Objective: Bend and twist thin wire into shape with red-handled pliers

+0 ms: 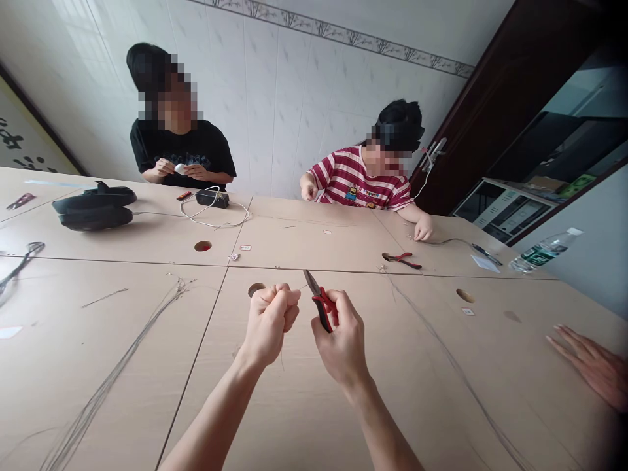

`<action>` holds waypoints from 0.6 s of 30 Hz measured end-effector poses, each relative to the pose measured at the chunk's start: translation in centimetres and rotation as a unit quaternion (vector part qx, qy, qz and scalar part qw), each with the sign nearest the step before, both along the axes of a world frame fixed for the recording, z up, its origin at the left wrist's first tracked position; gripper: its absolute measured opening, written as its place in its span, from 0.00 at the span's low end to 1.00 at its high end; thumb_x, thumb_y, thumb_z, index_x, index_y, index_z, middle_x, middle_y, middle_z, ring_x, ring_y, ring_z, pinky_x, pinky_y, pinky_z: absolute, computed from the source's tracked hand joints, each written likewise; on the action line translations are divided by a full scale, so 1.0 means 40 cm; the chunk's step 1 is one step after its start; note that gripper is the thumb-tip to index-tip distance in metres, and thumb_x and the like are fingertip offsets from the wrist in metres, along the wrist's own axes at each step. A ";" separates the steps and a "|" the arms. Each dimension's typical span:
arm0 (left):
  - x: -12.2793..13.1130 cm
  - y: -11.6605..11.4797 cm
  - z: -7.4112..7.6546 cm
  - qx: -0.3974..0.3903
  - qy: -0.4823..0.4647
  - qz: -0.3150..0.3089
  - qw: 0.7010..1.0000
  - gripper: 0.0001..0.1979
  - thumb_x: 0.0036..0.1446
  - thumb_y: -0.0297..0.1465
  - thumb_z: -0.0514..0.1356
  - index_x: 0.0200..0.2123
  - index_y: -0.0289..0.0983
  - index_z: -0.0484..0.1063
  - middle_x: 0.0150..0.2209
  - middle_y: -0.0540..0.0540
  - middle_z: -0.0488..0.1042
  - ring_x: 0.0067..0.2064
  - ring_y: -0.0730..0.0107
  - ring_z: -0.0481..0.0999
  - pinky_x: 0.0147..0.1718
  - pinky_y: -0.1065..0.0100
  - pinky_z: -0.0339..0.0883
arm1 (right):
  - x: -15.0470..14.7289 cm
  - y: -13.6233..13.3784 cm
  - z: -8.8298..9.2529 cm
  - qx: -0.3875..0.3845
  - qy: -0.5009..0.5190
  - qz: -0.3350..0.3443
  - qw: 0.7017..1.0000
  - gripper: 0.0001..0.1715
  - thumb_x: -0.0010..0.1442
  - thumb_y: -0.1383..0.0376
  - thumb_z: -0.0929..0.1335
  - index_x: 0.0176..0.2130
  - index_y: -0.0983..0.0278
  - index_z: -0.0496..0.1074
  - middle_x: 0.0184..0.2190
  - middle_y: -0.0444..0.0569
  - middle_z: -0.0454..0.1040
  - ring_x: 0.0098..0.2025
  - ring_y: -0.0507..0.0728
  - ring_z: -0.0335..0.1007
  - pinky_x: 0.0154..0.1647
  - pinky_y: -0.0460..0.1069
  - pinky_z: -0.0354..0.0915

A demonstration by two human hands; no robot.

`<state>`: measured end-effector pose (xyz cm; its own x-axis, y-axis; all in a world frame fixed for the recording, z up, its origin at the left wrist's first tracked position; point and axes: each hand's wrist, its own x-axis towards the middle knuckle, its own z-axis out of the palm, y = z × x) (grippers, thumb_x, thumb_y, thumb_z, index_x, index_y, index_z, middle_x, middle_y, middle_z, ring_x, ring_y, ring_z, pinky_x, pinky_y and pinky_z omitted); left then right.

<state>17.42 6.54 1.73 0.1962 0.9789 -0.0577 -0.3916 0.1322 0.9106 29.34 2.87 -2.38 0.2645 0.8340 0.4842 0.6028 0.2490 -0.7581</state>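
My left hand [273,320] is closed in a pinch around a thin wire [303,286], whose short end sticks out to the right past the fingertips. My right hand [342,337] is wrapped round red-and-black pliers [320,302], their tip pointing up and away beside the wire end. Whether the jaws touch the wire cannot be made out. A bundle of thin wires [128,356] lies on the table to the left of my hands, and another [446,350] lies to the right.
Two people sit across the table [294,229]. A second pair of pliers [402,260], a water bottle [547,250], a black bag [93,208] and a black box with a white cable [212,198] lie around. Another person's hand [589,363] rests at the right edge.
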 end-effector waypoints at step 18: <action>-0.042 0.013 0.005 0.074 0.136 0.010 0.988 0.16 0.55 0.35 0.56 0.17 0.38 0.59 0.18 0.56 0.46 0.21 0.77 0.46 0.21 0.69 0.42 | -0.014 -0.007 0.034 -0.012 0.026 0.011 1.000 0.14 0.51 0.72 0.62 0.39 0.60 0.65 0.30 0.43 0.68 0.30 0.53 0.64 0.31 0.48 0.64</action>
